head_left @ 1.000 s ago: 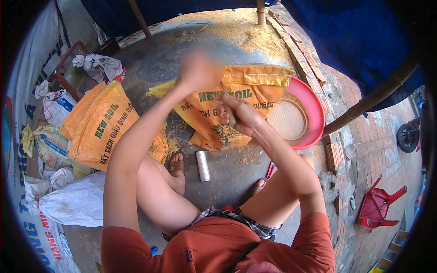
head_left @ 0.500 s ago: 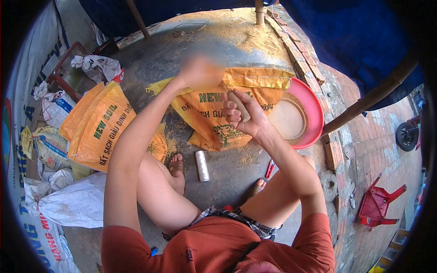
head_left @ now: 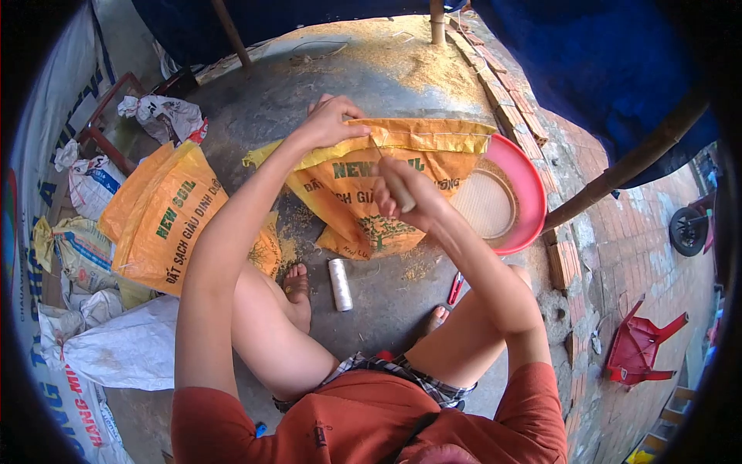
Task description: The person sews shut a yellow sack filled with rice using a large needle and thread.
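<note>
An orange sack (head_left: 433, 166) printed "NEW SOIL" stands upright before me, its yellow top edge folded over with a line of white stitching on its right part. My left hand (head_left: 332, 124) pinches that fold near its left side, thumb on the near face. In my right hand (head_left: 421, 197) is a wooden-handled awl (head_left: 398, 188), the fist wrapped round its handle. The awl's thin metal shaft points up to the fold, close to my left thumb; its tip cannot be made out. On the floor between my feet stands a white thread spool (head_left: 340, 284).
A pink basin (head_left: 533, 197) with a round sieve (head_left: 485, 203) sits right of the sack. A red utility knife (head_left: 456, 288) lies by my right foot. More orange sacks (head_left: 174, 220) lean at left. Grain (head_left: 437, 66) is spread behind. A red stool (head_left: 641, 344) lies tipped over at right.
My right hand has turned slightly, and the awl's handle sits a little lower. My left hand, blurred before, now shows clearly at the fold. The sack has barely shifted.
</note>
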`<state>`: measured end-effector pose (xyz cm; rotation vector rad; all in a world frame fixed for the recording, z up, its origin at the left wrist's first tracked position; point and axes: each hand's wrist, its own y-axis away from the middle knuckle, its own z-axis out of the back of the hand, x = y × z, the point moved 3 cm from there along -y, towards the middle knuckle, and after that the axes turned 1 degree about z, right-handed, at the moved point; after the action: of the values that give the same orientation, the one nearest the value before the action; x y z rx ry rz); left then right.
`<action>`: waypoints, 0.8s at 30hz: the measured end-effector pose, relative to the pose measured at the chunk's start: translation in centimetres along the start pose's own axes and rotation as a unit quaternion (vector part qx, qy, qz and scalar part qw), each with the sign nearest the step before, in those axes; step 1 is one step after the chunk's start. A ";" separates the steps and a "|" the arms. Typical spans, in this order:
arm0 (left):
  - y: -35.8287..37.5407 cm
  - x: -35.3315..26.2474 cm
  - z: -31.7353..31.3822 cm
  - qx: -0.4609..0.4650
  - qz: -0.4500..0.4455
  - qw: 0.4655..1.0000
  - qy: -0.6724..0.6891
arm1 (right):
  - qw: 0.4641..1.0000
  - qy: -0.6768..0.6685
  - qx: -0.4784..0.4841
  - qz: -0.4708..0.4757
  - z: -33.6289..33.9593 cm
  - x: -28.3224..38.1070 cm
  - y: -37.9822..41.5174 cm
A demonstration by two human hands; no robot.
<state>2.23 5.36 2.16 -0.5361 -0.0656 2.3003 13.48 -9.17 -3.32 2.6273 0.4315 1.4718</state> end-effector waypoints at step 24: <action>1.0 -2.7 -0.4 -0.107 -0.201 0.971 -0.076 | 0.937 -0.303 0.173 -0.040 0.3 0.0 -0.6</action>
<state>3.39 2.74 2.56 -0.4080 -0.4592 1.9401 13.59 -8.62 -3.57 3.0856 0.7597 0.5325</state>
